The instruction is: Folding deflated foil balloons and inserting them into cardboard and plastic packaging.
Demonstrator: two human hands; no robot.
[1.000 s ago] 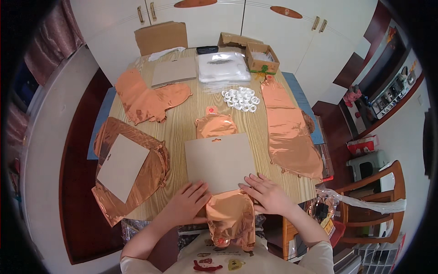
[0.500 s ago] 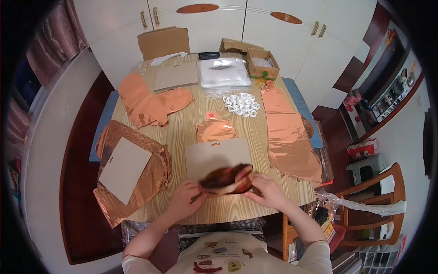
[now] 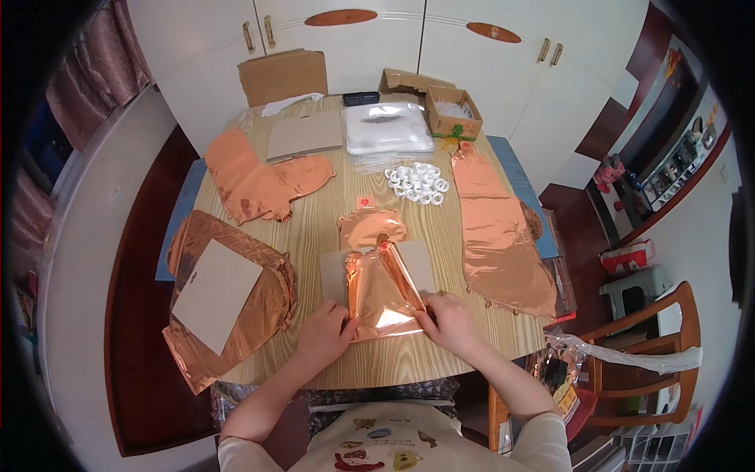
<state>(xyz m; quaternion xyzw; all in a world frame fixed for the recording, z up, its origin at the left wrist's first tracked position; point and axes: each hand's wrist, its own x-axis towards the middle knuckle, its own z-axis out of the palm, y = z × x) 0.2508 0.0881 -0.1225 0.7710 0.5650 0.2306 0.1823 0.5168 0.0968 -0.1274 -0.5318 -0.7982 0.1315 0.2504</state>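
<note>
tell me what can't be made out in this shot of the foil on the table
- Head view: the grey card under the copper foil piece is mostly covered by it.
- The fingertips of the left hand and right hand at the foil's lower corners: too small to tell pinching from pressing.
- The small white rings: too small to count or identify.
- The cardboard box contents: blurred by distance.

A light wooden counter carries everything; a grey cardboard sheet lies near its front edge under a copper foil balloon; left of that, a crumpled foil pile bears a cardboard panel; further back lie a flattened foil piece, another card, clear plastic bags, white rings and an open carton; a long foil strip runs along the right side.
</note>
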